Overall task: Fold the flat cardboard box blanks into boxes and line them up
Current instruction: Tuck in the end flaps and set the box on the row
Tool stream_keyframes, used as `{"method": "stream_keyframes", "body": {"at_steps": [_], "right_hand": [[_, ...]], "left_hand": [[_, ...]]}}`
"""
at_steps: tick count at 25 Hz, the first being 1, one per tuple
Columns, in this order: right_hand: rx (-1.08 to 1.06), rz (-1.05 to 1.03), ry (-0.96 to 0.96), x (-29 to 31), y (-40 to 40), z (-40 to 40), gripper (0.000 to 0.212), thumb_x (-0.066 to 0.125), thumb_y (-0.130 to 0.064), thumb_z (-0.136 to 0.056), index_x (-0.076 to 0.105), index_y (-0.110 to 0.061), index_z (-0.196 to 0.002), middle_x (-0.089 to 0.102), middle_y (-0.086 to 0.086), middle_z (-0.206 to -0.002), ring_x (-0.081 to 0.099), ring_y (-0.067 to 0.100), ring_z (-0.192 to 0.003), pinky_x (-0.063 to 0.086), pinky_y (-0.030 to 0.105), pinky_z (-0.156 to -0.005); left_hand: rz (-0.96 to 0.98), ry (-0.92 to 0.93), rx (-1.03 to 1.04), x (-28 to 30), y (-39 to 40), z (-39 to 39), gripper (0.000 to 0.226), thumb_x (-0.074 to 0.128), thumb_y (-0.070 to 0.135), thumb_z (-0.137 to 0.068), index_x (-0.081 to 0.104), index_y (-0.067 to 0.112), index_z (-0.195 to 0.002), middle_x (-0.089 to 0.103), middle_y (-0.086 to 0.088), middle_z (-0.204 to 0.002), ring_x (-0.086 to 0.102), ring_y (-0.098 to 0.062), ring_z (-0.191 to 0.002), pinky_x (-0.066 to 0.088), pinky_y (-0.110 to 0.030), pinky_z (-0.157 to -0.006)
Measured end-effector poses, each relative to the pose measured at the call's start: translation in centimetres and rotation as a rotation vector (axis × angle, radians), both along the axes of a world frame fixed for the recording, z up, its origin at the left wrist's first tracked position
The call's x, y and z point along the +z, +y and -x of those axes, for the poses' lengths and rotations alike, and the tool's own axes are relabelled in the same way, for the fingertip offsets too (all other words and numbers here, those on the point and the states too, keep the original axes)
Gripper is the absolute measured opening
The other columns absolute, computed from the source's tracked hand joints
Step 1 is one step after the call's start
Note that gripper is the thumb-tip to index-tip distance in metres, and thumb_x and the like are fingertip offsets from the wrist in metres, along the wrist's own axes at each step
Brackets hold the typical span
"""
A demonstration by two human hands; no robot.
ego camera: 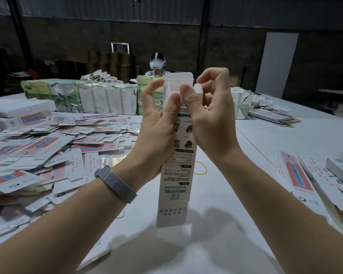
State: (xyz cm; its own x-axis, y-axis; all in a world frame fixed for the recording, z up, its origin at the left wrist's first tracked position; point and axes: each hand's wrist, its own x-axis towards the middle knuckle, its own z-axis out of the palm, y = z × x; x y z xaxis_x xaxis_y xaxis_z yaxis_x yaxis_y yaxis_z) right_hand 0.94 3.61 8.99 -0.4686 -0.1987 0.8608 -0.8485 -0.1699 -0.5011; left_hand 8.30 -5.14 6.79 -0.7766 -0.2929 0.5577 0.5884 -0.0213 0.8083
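Note:
I hold one long narrow white box point(176, 186) with green print upright above the table, its top flaps open. My left hand point(158, 123) grips its upper left side, thumb on the front face. My right hand point(210, 115) grips the upper right side, thumb pressed on the front and fingers curled around a side flap at the top. A large heap of flat box blanks point(48, 147) with red and blue print lies on the table to the left. Several folded boxes point(325, 175) lie at the right edge.
The white table point(265, 139) carries wrapped bundles point(87, 97) along the far side and a stack of flat blanks point(271, 115) at far right. A yellow rubber band point(201, 170) lies behind the box. A person in a headset point(157, 64) sits opposite.

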Motion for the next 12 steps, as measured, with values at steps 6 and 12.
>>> {"method": "stream_keyframes", "body": {"at_steps": [6, 12], "right_hand": [[0.182, 0.052, -0.179, -0.5, -0.2, 0.0, 0.021, 0.056, -0.028, -0.093, 0.053, -0.02, -0.112, 0.056, 0.014, -0.083, 0.064, 0.027, -0.078, 0.057, 0.045, -0.071], [0.262, 0.057, -0.229, -0.9, -0.5, -0.4, 0.031, 0.054, -0.026, -0.093, 0.06, -0.018, -0.122, 0.061, 0.024, -0.109, 0.062, 0.043, -0.099, 0.052, 0.06, -0.086]], "left_hand": [[-0.14, 0.062, -0.006, 0.6, 0.8, -0.2, 0.029, 0.042, 0.037, -0.102, 0.037, 0.034, -0.13, 0.076, -0.007, -0.1, 0.073, -0.023, -0.081, 0.062, -0.038, -0.062], [-0.149, 0.066, 0.065, 0.9, 1.2, -0.4, 0.024, 0.035, 0.033, -0.109, 0.041, 0.019, -0.128, 0.071, -0.017, -0.113, 0.073, -0.029, -0.092, 0.063, -0.045, -0.075]]}}
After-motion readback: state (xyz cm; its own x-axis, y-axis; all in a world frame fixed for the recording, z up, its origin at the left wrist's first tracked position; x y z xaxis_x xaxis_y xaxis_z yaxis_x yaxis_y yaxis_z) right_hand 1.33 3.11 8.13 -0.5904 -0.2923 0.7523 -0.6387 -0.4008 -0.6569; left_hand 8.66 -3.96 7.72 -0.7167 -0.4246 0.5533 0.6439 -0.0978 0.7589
